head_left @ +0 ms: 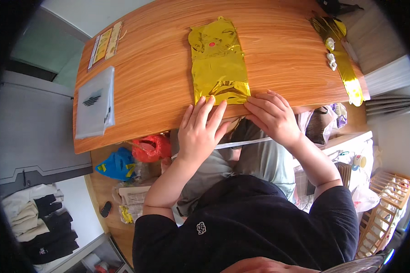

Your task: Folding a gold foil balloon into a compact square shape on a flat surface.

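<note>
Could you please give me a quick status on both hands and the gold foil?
Left hand flat, fingertips on gold foil balloon near edge. Right hand pressing same edge. Foil flat on wooden table. Nothing in the way.

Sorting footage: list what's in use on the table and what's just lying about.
In use: gold foil sheet, with left hand and right hand pressing its near edge.
Lying about: gold foil strip, white pouch, sticker sheet.

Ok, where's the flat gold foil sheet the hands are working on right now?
In the head view the gold foil sheet lies flat mid-table, its near end at the table's front edge under the fingertips of the left hand and right hand.
</note>
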`<act>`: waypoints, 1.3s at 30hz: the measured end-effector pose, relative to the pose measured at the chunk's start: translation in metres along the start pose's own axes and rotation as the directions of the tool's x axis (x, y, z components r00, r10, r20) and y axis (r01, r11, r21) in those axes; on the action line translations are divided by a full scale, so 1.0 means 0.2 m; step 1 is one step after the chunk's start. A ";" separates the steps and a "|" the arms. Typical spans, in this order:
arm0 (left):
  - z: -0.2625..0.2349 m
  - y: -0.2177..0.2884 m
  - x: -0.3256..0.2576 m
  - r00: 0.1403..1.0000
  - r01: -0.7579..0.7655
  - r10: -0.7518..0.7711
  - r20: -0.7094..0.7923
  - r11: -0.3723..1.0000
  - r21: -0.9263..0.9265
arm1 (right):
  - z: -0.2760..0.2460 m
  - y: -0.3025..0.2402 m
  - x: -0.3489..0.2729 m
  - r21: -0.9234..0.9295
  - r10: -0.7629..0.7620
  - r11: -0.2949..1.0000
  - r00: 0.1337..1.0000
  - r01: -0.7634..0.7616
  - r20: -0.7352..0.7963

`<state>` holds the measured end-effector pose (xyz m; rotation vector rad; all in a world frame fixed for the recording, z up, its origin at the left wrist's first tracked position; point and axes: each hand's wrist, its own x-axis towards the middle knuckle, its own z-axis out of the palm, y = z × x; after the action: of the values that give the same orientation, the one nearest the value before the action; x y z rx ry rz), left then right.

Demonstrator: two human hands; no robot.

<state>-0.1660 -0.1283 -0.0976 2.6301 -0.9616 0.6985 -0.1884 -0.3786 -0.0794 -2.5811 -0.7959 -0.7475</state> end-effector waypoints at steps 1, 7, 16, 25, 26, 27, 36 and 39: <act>-0.01 -0.01 0.00 1.000 -0.021 0.021 -0.012 1.000 -0.007 | 0.00 0.01 0.00 -0.004 -0.006 1.000 1.000 0.006 -0.005; -0.06 -0.09 -0.02 0.987 -0.073 0.035 -0.158 0.967 -0.245 | -0.06 0.04 -0.03 -0.031 -0.188 0.982 0.982 0.188 0.006; -0.15 -0.19 -0.04 0.895 -0.424 0.378 -0.235 0.886 -0.189 | -0.11 0.07 -0.10 0.090 -0.404 0.908 0.912 0.409 -0.071; -0.11 -0.19 -0.08 0.875 -0.479 0.441 -0.197 0.847 -0.230 | -0.13 0.07 -0.13 0.126 -0.413 0.899 0.908 0.419 -0.071; -0.09 -0.19 -0.08 0.915 -0.401 0.372 -0.159 0.884 -0.240 | -0.12 0.08 -0.14 0.147 -0.398 0.903 0.915 0.403 -0.067; -0.08 -0.19 -0.07 0.947 -0.320 0.299 -0.120 0.915 -0.245 | -0.12 0.09 -0.14 0.168 -0.383 0.906 0.921 0.388 -0.064; -0.19 -0.16 0.14 0.964 -0.138 0.153 0.219 0.987 -0.079 | -0.17 0.04 -0.04 -0.026 -0.096 0.995 0.994 0.097 0.048; -0.17 -0.16 0.19 0.952 -0.126 0.157 0.262 0.983 -0.131 | -0.14 0.05 0.04 -0.069 0.034 0.997 0.991 -0.026 0.127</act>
<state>-0.1317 -0.1127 -0.0514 2.6195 -1.2370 0.3027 -0.1883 -0.3959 -0.0533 -2.7178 -0.7803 -0.6143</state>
